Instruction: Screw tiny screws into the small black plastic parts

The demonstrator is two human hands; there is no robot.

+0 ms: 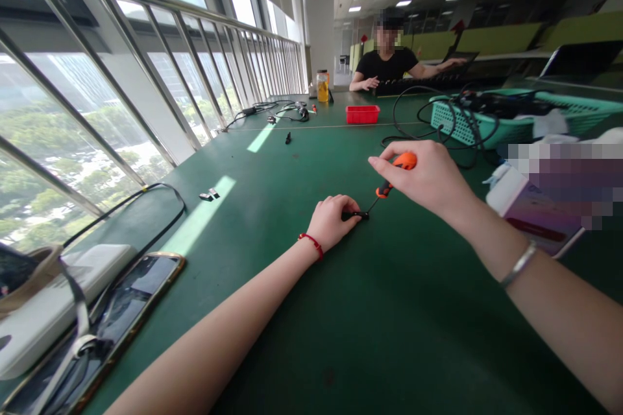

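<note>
While the left hand point(333, 222) pinches a small black part point(361, 214) between thumb and fingers, the right hand point(433, 176) grips an orange and black screwdriver point(384, 190), its fingers curled around the handle. The screwdriver slants down to the left, and its tip meets the far right end of the part; whether it sits in a screw is too small to tell. The part is near the middle of the green table point(292, 318), at or just above the surface. A red bracelet point(311, 244) circles the left wrist, and a silver bangle point(520, 264) the right one.

To the left lie a few small dark pieces point(209, 195) and, closer, a phone point(158, 272) beside a white case point(104, 259). Beyond the hands stand a red tray point(363, 116), a jar point(322, 86) and a green basket point(445, 123). A pale box point(511, 198) is near the right forearm. Across the table sits a person in a black shirt point(388, 65).
</note>
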